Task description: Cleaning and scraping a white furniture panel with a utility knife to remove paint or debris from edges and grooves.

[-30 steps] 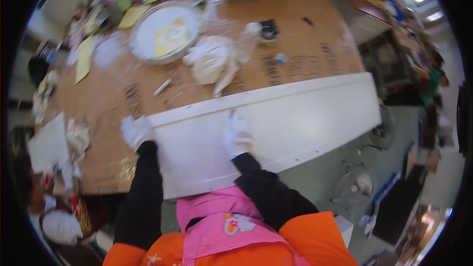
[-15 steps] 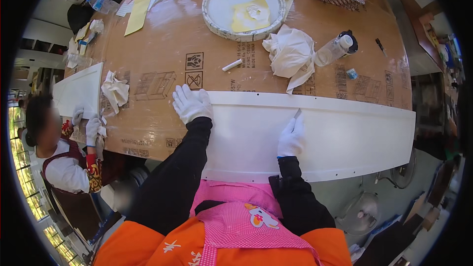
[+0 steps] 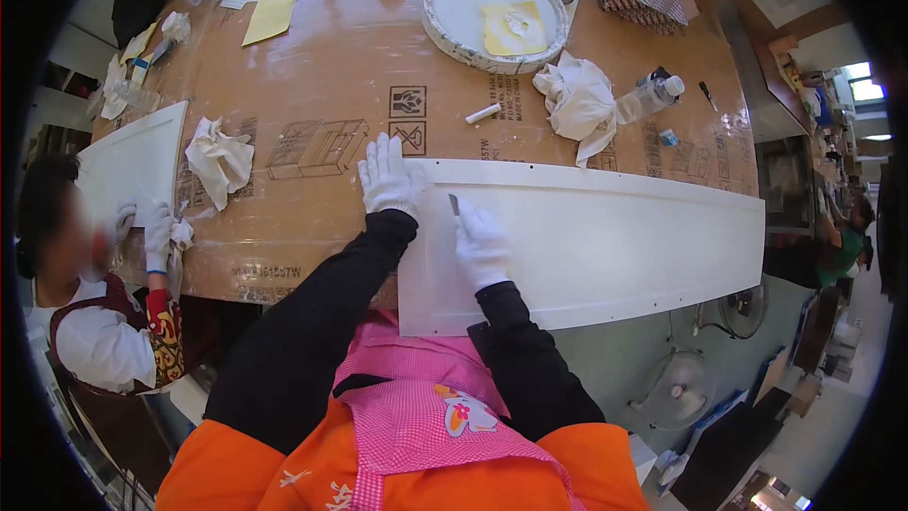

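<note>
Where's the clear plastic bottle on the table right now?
In the head view, the clear plastic bottle lies on its side at the table's far right, touching the crumpled white cloth on its left, just beyond the long white panel.

Flattened brown printed carton [image 3: 312, 66] over the table

I see both hands in white fabric gloves: the left hand [image 3: 390, 177] at about 11 o'clock from frame centre, the right hand [image 3: 480, 244] near centre. Each glove meets a long black sleeve at the wrist. At 6 o'clock, an orange garment covers shoulders and torso. Over it lies a pink-and-white checked apron bib carrying a small cartoon patch.
</note>
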Motion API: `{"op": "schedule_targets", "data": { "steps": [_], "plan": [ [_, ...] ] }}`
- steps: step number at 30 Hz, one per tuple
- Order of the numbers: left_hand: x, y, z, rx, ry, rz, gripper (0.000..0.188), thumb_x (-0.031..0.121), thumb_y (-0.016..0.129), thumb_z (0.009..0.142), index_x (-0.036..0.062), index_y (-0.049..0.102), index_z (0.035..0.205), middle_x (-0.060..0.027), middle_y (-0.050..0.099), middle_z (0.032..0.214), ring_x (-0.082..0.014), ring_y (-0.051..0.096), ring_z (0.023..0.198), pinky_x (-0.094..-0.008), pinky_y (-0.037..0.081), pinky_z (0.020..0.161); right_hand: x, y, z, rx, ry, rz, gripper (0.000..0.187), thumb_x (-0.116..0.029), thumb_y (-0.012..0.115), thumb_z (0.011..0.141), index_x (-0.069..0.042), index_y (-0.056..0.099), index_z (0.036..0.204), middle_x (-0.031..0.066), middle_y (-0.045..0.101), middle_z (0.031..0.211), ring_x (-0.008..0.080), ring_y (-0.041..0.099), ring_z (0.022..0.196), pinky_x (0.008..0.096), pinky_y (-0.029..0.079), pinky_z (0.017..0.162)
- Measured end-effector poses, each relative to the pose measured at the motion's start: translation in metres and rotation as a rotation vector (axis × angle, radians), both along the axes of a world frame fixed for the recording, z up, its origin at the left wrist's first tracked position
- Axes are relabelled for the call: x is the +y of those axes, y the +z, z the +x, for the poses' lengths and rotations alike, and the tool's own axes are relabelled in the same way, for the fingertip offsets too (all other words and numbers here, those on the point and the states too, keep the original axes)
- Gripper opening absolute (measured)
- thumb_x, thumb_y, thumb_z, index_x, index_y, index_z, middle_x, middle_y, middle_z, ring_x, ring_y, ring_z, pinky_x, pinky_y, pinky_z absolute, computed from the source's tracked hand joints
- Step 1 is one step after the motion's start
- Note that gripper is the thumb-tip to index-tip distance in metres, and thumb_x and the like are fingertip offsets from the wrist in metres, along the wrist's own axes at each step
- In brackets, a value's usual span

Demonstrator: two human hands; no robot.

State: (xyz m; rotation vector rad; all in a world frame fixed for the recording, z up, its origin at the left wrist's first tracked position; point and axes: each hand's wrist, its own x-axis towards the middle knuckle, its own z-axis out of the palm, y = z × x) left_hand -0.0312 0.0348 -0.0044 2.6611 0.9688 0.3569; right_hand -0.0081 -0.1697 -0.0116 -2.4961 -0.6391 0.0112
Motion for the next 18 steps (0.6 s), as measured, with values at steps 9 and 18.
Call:
{"op": "schedule_targets", "data": {
  "steps": [9, 18],
  "plan": [
    [0.025, 0.033, -0.019, 0.02, -0.166, 0.065, 0.066, 0.044, 0.06, 0.095, 0.0081, 0.047, 0.149, -0.0165, 0.037, 0.162, -0.0354, 0.028, 0.153, -0.053, 0.017, 0.125, -0.013, 0.035, 0.04, 0.036, -0.573, -0.106, 0.039, -0.022, 0.052, 0.103, -0.002, 0.063, 0.134, 0.0212, 0.072, 0.114, 0.0383, 0.069, 0.102, 0.0444, 0.054, 0.089],
    [0.032, 0.029, -0.015, -0.014, -0.145, 0.081, 0.065, 0.043, 0.062, 0.092, 0.0089, 0.052, 0.146, -0.0153, 0.041, 0.16, -0.0339, 0.033, 0.15, -0.0521, 0.019, 0.125, -0.026, 0.007, 0.012, -0.035, -0.314, 0.146, 0.041, -0.023, 0.054, 0.102, -0.001, 0.061, 0.136, 0.0253, 0.068, 0.115, 0.0441, 0.064, 0.101, 0.0487, 0.053, 0.089]
  ]
}}
